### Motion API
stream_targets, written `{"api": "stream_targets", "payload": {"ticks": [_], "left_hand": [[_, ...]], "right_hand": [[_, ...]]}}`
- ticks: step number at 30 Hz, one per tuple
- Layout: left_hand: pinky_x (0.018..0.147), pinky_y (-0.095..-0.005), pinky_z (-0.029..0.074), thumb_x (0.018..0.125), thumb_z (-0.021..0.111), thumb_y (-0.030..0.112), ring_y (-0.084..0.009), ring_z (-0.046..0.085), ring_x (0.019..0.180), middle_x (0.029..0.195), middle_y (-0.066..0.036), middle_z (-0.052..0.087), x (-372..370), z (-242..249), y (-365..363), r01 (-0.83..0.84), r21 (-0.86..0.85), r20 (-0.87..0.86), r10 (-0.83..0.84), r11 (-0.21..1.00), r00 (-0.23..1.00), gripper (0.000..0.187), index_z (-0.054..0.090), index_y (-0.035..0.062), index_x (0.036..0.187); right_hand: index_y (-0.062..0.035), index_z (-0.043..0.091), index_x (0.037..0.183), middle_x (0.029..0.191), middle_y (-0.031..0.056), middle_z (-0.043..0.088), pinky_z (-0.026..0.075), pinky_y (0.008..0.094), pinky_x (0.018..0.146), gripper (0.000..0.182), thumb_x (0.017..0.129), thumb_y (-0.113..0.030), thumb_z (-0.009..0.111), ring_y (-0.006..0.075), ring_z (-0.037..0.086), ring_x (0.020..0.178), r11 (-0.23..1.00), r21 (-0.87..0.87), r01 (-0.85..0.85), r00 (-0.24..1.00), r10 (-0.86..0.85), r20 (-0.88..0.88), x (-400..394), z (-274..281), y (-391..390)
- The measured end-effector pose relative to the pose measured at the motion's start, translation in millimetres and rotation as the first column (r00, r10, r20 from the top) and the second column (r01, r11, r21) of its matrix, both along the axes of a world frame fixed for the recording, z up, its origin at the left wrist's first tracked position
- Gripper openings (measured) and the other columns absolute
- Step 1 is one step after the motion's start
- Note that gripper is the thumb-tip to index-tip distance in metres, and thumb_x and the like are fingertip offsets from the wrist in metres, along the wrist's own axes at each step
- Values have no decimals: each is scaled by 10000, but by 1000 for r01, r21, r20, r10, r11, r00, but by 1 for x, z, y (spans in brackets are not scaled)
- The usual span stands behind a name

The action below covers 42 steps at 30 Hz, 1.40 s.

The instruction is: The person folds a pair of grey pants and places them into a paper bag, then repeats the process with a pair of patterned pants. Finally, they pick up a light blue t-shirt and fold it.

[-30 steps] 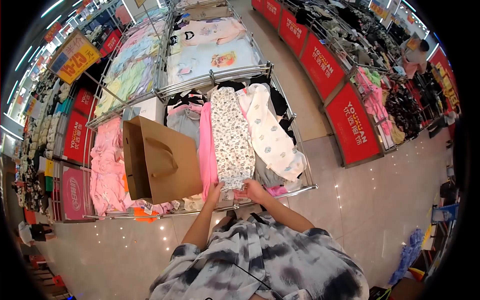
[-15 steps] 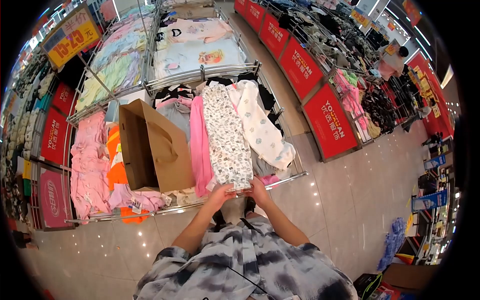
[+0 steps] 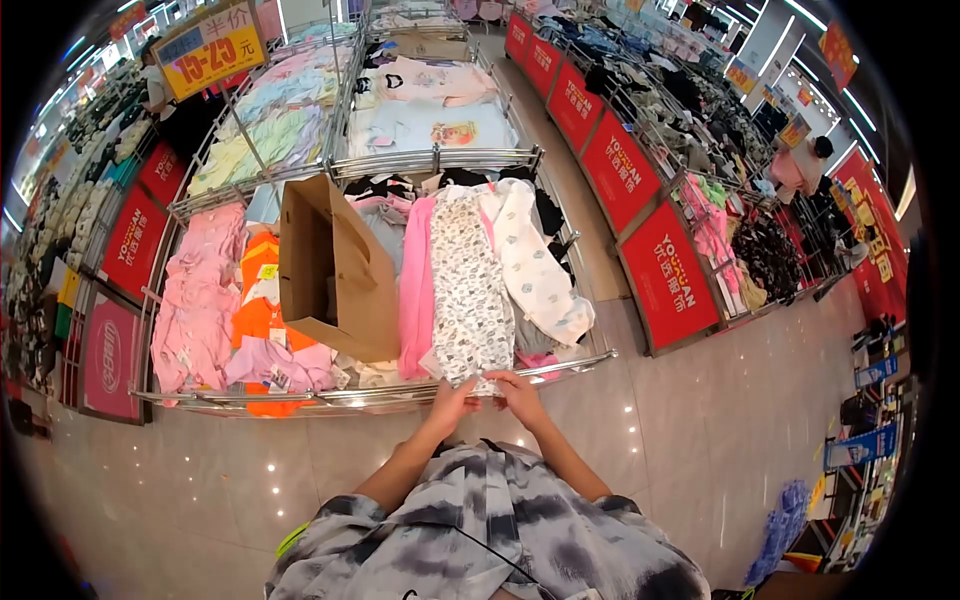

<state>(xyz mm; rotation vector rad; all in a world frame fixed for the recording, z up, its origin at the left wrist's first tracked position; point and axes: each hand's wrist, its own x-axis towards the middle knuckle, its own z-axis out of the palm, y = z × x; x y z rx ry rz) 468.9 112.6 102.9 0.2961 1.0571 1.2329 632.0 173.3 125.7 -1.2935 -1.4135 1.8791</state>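
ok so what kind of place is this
Most likely a clothing shop, or the clothing section of a bigger store: metal-railed bins hold spread-out garments, a yellow price sign reads 15-25 元, and red panels say YOUXUAN.

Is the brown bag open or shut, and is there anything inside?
Open: the bag has its mouth gaping, with the inside showing. I cannot tell whether it holds anything; it's too dark.
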Motion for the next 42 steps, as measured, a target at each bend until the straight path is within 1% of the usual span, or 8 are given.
{"api": "stream_targets", "payload": {"ticks": [9, 14, 23, 26, 35, 38, 41, 42], "left_hand": [[507, -257, 517, 878, 643, 144, -140, 606, 640, 1046, -136, 592, 69, 49, -39, -167, 243, -393, 254, 956, 884, 737, 150, 64, 1420], [651, -231, 516, 874, 667, 87, -71, 571, 805, 1088, -38, 593, 85, 51, -69, 58, 161, -420, 16, 985, 907, 355, 567, 24, 1209], [702, -248, 488, 884, 645, 84, -101, 598, 790, 894, -51, 636, 131, 30, -117, 43, 338, -522, 150, 940, 839, 305, 563, 20, 1171], [673, -261, 480, 876, 664, 131, -125, 592, 718, 832, -62, 624, 129, 35, -113, 35, 330, -592, 178, 943, 786, 307, 579, 16, 1148], [652, -297, 468, 822, 705, 180, -243, 559, 890, 965, -87, 607, 84, 88, -44, 252, 309, -949, 282, 917, 139, 238, 660, 11, 982], [690, -302, 471, 820, 705, 181, -267, 538, 968, 1086, -105, 575, 66, 108, -4, 194, 432, -899, 404, 881, 169, 246, 660, 5, 985], [722, -274, 473, 838, 688, 176, -235, 552, 963, 1146, -118, 551, 37, 75, 48, 209, 519, -844, 459, 829, 276, 254, 646, -4, 1012], [774, -259, 470, 890, 639, 171, -166, 565, 947, 1120, -99, 584, 34, 65, 61, 47, 395, -764, 300, 917, 571, 261, 614, -12, 1075]], "right_hand": [[-30, 603, 1167, 984, 86, 625, 486, 298, 756, 304, 895, -74, 474, 173, 597, 848, 980, -170, -105, 934, 39, -354, 78, 33, -31], [-27, 571, 1200, 1035, 65, 636, 485, 282, 774, 319, 883, 4, 550, 146, 613, 904, 978, 54, -200, 873, 202, -444, 116, 21, -58], [-14, 614, 1115, 1046, 69, 653, 485, 254, 815, 236, 880, -19, 635, 119, 614, 916, 980, 114, -163, 943, 189, -274, 147, 14, -70], [-13, 662, 1023, 1031, 83, 648, 474, 282, 823, 211, 824, -66, 711, 150, 603, 935, 904, 340, -258, 966, 234, 110, 152, 35, -65], [12, 630, 897, 921, 90, 617, 445, 303, 743, 202, 767, -81, 753, 178, 560, 881, 401, 913, -77, 997, 59, 58, 112, 65, 8], [-2, 632, 932, 840, 88, 622, 459, 291, 722, 175, 819, -104, 720, 156, 580, 815, 800, 578, -161, 986, 105, 130, 94, 56, 41], [5, 612, 947, 850, 43, 649, 466, 230, 689, 139, 887, -113, 657, 63, 551, 792, 888, 459, -33, 998, 51, -26, 52, 41, 81], [21, 584, 992, 851, 38, 644, 456, 217, 670, 175, 921, -135, 615, 51, 545, 788, 846, 530, -56, 998, 68, -5, 38, 32, 97]]}}
